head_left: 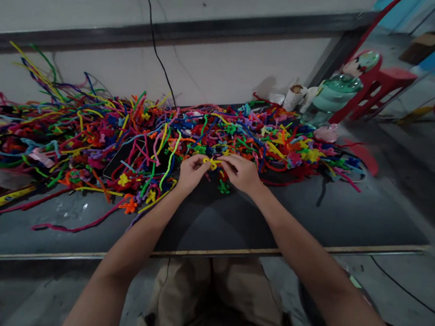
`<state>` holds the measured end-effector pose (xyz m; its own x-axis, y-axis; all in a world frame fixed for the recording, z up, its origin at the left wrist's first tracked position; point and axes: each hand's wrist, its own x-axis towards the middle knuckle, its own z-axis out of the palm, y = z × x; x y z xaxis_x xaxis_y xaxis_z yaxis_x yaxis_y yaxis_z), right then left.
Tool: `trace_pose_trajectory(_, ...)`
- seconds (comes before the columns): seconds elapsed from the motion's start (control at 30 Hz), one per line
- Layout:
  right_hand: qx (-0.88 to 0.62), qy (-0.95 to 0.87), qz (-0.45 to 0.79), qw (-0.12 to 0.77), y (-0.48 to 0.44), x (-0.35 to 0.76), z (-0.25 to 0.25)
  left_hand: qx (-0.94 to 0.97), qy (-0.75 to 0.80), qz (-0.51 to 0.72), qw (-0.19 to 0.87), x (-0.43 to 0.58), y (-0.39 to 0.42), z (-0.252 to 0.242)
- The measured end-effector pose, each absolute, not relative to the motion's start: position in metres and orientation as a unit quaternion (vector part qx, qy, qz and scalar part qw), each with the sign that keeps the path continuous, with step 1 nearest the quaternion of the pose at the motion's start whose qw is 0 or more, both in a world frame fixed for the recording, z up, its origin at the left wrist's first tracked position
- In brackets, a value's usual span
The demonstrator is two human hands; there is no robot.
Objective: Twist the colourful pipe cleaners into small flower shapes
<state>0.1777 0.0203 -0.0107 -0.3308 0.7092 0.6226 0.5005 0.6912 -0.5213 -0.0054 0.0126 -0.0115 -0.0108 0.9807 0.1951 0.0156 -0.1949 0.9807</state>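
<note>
Between my two hands is a yellow pipe cleaner (213,163), bent into small loops near its middle. My left hand (193,172) pinches its left part with thumb and forefinger. On the other side, my right hand (242,174) grips the right end between thumb and fingers. Both hands hover over the front edge of a long heap of coloured pipe cleaners (102,116). Many in the heap are twisted into small flower-like shapes, such as an orange one (129,204) on the left. A green twisted piece (223,186) lies just below my hands.
The heap covers the back of a dark table (211,224) against a pale wall. A dark phone-like slab (121,158) lies partly buried. At the back right stand a white paper cup (293,97) and a green figure-shaped bottle (335,95). A red stool (390,87) is beyond.
</note>
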Motion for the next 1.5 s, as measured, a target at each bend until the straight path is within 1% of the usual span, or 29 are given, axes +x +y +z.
trace_pose_trajectory(0.07, -0.367, -0.806, 0.112, 0.45, 0.023, 0.184, -0.009, 0.511, 0.439, 0.548, 0.495, -0.005, 0.013, -0.009)
trace_pose_trajectory(0.17, -0.398, -0.754, 0.128, 0.507, 0.026, 0.186, -0.009, 0.511, 0.42, 0.516, 0.545, -0.002, 0.011, -0.009)
trace_pose_trajectory(0.27, -0.428, -0.669, 0.207, 0.571, 0.024, 0.177, -0.013, 0.55, 0.421, 0.495, 0.525, -0.001, 0.008, -0.009)
trace_pose_trajectory(0.33, -0.43, -0.63, 0.271, 0.587, 0.021, 0.169, -0.015, 0.575, 0.423, 0.491, 0.499, -0.002, 0.006, -0.008)
trace_pose_trajectory(0.4, -0.422, -0.62, 0.319, 0.58, 0.019, 0.162, -0.017, 0.594, 0.427, 0.486, 0.478, -0.003, 0.006, -0.007)
trace_pose_trajectory(0.47, -0.406, -0.633, 0.338, 0.566, 0.018, 0.159, -0.018, 0.601, 0.434, 0.488, 0.46, -0.003, 0.006, -0.006)
trace_pose_trajectory(0.73, -0.359, -0.689, 0.316, 0.545, 0.015, 0.159, -0.02, 0.543, 0.47, 0.551, 0.426, 0.0, 0.003, -0.004)
trace_pose_trajectory(0.87, -0.349, -0.689, 0.307, 0.556, 0.012, 0.158, -0.018, 0.549, 0.489, 0.55, 0.395, 0.0, 0.001, -0.004)
trace_pose_trajectory(0.93, -0.364, -0.681, 0.301, 0.559, 0.014, 0.158, -0.017, 0.585, 0.484, 0.534, 0.372, -0.004, 0.001, -0.003)
trace_pose_trajectory(1.0, -0.387, -0.671, 0.318, 0.547, 0.017, 0.16, -0.018, 0.647, 0.465, 0.502, 0.335, -0.011, 0.003, -0.001)
trace_pose_trajectory(1.1, -0.393, -0.656, 0.407, 0.499, 0.023, 0.165, -0.017, 0.74, 0.441, 0.455, 0.225, -0.023, 0.007, 0.0)
trace_pose_trajectory(1.2, -0.35, -0.658, 0.508, 0.431, 0.027, 0.172, -0.013, 0.807, 0.402, 0.417, 0.115, -0.029, 0.01, -0.003)
trace_pose_trajectory(1.27, -0.315, -0.669, 0.554, 0.382, 0.028, 0.177, -0.009, 0.838, 0.364, 0.399, 0.079, -0.03, 0.01, -0.006)
trace_pose_trajectory(1.37, -0.279, -0.686, 0.586, 0.329, 0.028, 0.181, -0.005, 0.864, 0.335, 0.371, 0.053, -0.031, 0.009, -0.008)
trace_pose_trajectory(1.5, -0.274, -0.713, 0.569, 0.306, 0.03, 0.182, -0.003, 0.887, 0.35, 0.301, -0.013, -0.032, 0.007, -0.003)
